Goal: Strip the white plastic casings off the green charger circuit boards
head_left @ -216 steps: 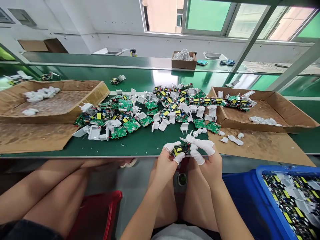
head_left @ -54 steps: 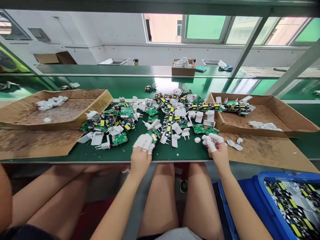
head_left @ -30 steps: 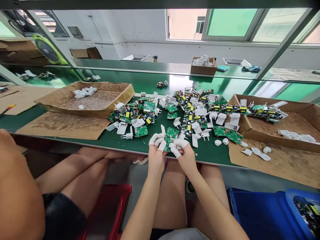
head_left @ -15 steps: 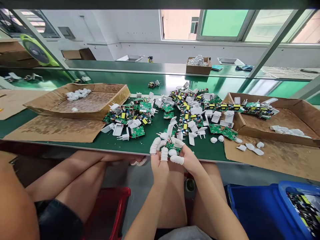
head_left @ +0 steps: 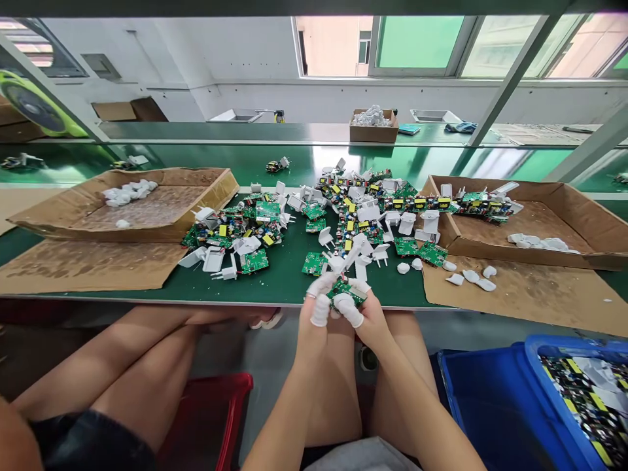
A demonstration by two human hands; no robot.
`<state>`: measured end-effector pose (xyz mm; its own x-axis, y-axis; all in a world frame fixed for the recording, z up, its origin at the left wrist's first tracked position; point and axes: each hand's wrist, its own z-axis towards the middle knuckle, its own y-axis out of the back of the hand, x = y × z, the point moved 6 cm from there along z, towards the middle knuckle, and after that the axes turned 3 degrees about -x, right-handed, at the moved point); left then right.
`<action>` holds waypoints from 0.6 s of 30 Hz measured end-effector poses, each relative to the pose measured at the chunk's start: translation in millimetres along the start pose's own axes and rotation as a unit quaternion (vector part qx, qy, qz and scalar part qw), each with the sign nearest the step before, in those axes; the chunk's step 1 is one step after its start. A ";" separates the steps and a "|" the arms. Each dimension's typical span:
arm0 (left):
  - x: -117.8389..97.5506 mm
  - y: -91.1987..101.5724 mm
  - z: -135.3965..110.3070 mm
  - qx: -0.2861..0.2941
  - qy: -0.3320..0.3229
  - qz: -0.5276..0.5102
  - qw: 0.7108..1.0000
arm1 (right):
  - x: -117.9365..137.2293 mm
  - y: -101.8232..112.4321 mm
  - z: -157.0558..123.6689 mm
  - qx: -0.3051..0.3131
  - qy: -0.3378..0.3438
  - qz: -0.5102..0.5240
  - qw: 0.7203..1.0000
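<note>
Both my hands hold one green circuit board [head_left: 349,292] at the table's front edge, with white coverings on several fingertips. My left hand [head_left: 314,320] grips its left side, thumb on top. My right hand [head_left: 371,315] is closed on the right side, its covered thumb lying across the board. Just beyond the board, a white plug casing [head_left: 357,252] sticks up; I cannot tell whether it is joined to the board. Past my fingers lies a pile of boards and plug casings [head_left: 350,212]. A loose green board [head_left: 313,263] sits left of the casing.
A second pile [head_left: 240,232] lies to the left. Shallow cardboard trays stand left [head_left: 171,226] and right [head_left: 520,252], holding white lumps. More lumps [head_left: 483,282] lie on the right cardboard sheet [head_left: 540,301]. Below right is a blue bin [head_left: 490,392] beside a board-filled one. Another person's legs [head_left: 122,366] are at left.
The camera view has swung right, so the table's things appear further left. My right thumb has moved onto the board, where a white lump showed before. My hands have drawn closer together.
</note>
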<state>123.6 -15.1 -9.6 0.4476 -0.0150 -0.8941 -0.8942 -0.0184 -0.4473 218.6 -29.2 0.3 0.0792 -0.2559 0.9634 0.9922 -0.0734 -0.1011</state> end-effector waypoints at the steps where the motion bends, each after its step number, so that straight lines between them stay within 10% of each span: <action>1: 3.0 -4.6 -0.9 0.028 0.025 0.030 0.999 | 3.8 1.1 -0.9 0.012 0.020 -0.012 1.000; 11: 11.8 -22.8 -8.6 0.052 -0.047 0.196 0.978 | 0.3 26.0 -4.9 -0.107 -0.059 -0.001 0.993; 18: 18.8 -39.4 -8.3 0.152 0.054 0.137 0.977 | -3.2 28.7 -7.2 -0.006 -0.117 0.053 0.992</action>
<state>167.3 -22.9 -8.6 0.1749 -0.0831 -0.9811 -0.9352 0.2977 -0.1919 246.2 -37.5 -7.4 0.2042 -0.0314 0.9784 0.9760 -0.0707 -0.2060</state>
